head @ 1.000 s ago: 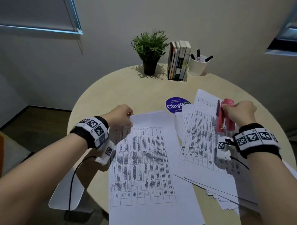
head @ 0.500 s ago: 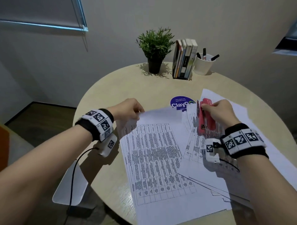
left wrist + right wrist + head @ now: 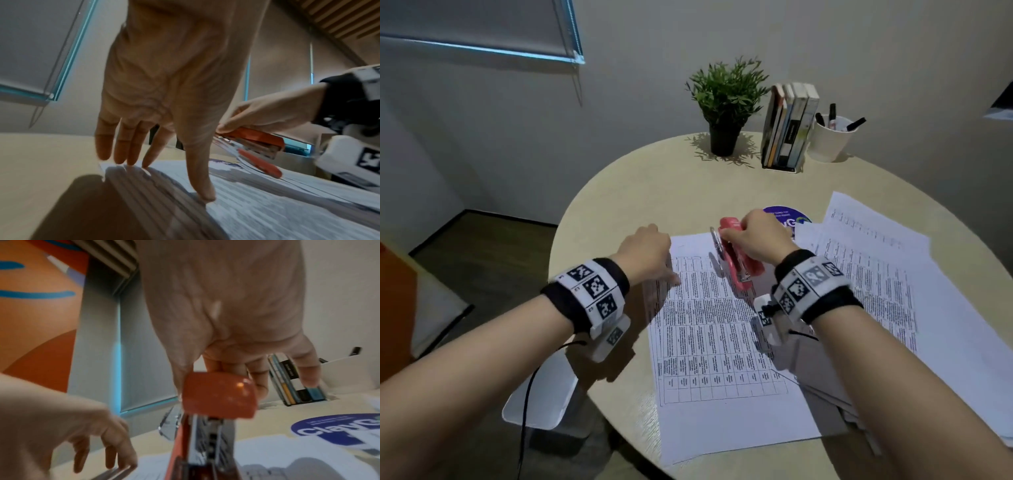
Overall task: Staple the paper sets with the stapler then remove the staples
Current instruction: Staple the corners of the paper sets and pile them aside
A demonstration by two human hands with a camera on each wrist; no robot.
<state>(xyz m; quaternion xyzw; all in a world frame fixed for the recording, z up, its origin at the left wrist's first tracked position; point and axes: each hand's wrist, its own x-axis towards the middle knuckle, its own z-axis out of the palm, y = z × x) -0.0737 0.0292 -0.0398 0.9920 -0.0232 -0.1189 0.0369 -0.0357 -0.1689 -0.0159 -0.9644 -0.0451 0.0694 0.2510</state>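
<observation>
A: Paper set (image 3: 717,346) lies lengthwise away from the person on the round surface (image 3: 619,212), left hand (image 3: 645,255) flat-fingered on its left edge.

B: Right hand (image 3: 756,240) grips the red stapler (image 3: 739,263) above the top edge, nose pointing away, partly hidden.

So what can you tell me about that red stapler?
The stapler is red plastic over a silvery metal core, with a metal piece sticking out at its far end. The right hand grips its top and holds it tilted above the paper set, near its top edge. Whether its base touches the sheet is unclear.
</observation>
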